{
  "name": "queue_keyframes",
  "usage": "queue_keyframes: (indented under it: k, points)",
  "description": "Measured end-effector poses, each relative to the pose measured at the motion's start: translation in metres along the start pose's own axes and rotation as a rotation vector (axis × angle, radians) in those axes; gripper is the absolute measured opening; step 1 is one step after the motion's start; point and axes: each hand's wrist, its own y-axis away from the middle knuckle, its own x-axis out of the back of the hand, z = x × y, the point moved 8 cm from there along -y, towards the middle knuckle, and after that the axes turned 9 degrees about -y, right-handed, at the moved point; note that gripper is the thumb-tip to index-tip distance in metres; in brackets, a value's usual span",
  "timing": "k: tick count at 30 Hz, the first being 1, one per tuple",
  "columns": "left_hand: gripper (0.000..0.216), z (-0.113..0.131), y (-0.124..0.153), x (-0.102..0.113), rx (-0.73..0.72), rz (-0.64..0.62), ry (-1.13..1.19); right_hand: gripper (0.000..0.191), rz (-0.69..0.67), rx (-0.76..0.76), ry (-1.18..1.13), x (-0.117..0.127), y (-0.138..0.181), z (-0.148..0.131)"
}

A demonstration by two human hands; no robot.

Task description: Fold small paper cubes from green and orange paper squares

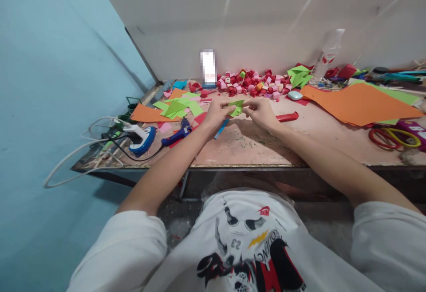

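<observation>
A small piece of folded green paper (237, 108) is held up between my two hands, above the middle of the table. My left hand (219, 111) pinches its left side, and my right hand (260, 112) pinches its right side. Just under my left hand lies a thin blue strip (221, 129). To the right of my right hand rests a red-handled tool (288, 116), partly hidden behind my wrist. Beyond my hands spreads a heap of small folded paper cubes (253, 83) in red and pink.
Green paper pieces (176, 107) and a blue glue gun (176, 136) lie left, beside a power strip (143, 142) with looping cables. Orange sheets (359, 103), scissors (386, 138) and a plastic bottle (328, 59) are right. A phone (209, 68) leans at the back wall.
</observation>
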Motion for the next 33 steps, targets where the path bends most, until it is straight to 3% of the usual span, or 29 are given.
queue_keyframes:
  k: [6,16,33]
  points:
    - [0.026,0.002,0.0,0.001,0.015,0.003,-0.003,0.011,-0.021,-0.127,-0.185,-0.006,-0.002,0.019]
    - [0.023,0.004,0.005,0.002,0.035,0.022,-0.009,0.02,-0.04,-0.171,-0.349,-0.011,0.002,0.018]
    - [0.024,-0.001,0.002,-0.003,0.071,-0.028,0.016,0.008,-0.01,-0.071,-0.126,-0.005,0.003,0.003]
